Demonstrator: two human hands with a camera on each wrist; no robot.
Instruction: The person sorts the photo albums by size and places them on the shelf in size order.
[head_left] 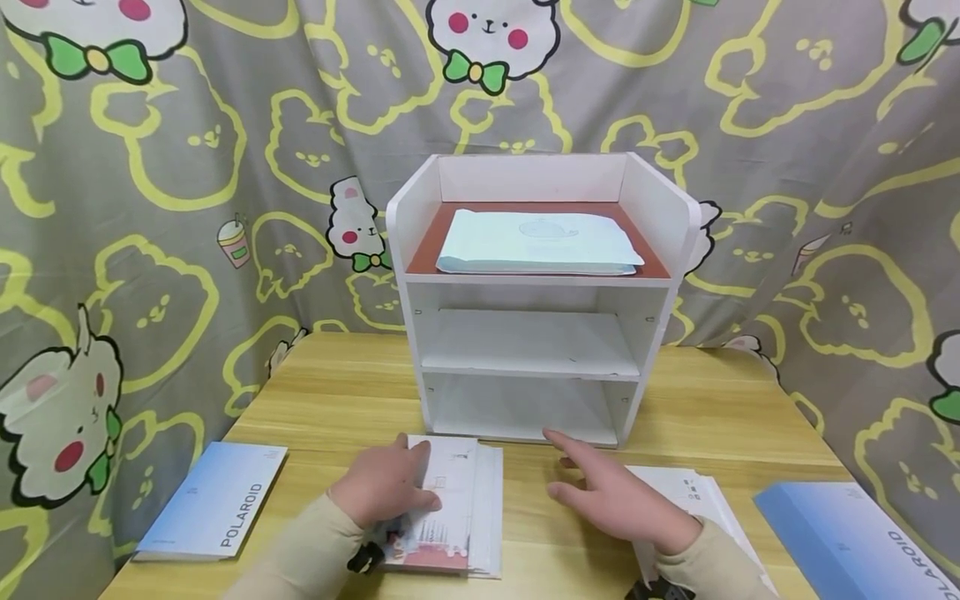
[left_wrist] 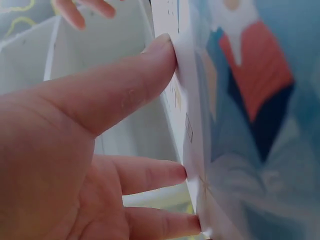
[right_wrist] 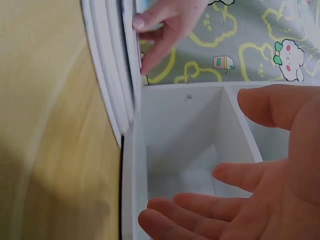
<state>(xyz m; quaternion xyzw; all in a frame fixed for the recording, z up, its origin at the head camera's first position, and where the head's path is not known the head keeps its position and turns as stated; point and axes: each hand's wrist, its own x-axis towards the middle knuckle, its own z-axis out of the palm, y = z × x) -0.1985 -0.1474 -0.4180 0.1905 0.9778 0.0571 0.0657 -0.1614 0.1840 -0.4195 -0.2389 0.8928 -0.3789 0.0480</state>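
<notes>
Pinching the top sheets of a stack of printed cards (head_left: 450, 508), the left hand (head_left: 386, 487) lies palm down on the wooden table (head_left: 337, 400), thumb at the stack's near-left edge and fingers curled over its upper part. From the head view, this stack sits just in front of the white shelf unit (head_left: 536, 300), near its lower left corner. The right hand (head_left: 611, 492) hovers with fingers spread and relaxed, index finger pointing toward the unit's bottom compartment, holding nothing; beneath its wrist lies a second stack of cards (head_left: 693, 492). A pale green envelope (head_left: 536, 242) rests on the unit's top tier. Two blue Polaroid booklets lie at the table's edges, one on the left (head_left: 213, 500) and one on the right (head_left: 855, 533).

From the left wrist view, the left hand (left_wrist: 75, 150) grips the stack of printed cards (left_wrist: 240, 125) edge-on: the thumb presses the upper edge while two fingertips touch lower down, with the white shelf unit (left_wrist: 100, 55) behind.

From the right wrist view, the right hand (right_wrist: 260, 170) is open, palm up and fingers loosely extended, in front of the white shelf unit (right_wrist: 185, 135). The left hand (right_wrist: 167, 25) holds the stack of printed cards (right_wrist: 112, 70), which stands just beside the unit's side wall.
</notes>
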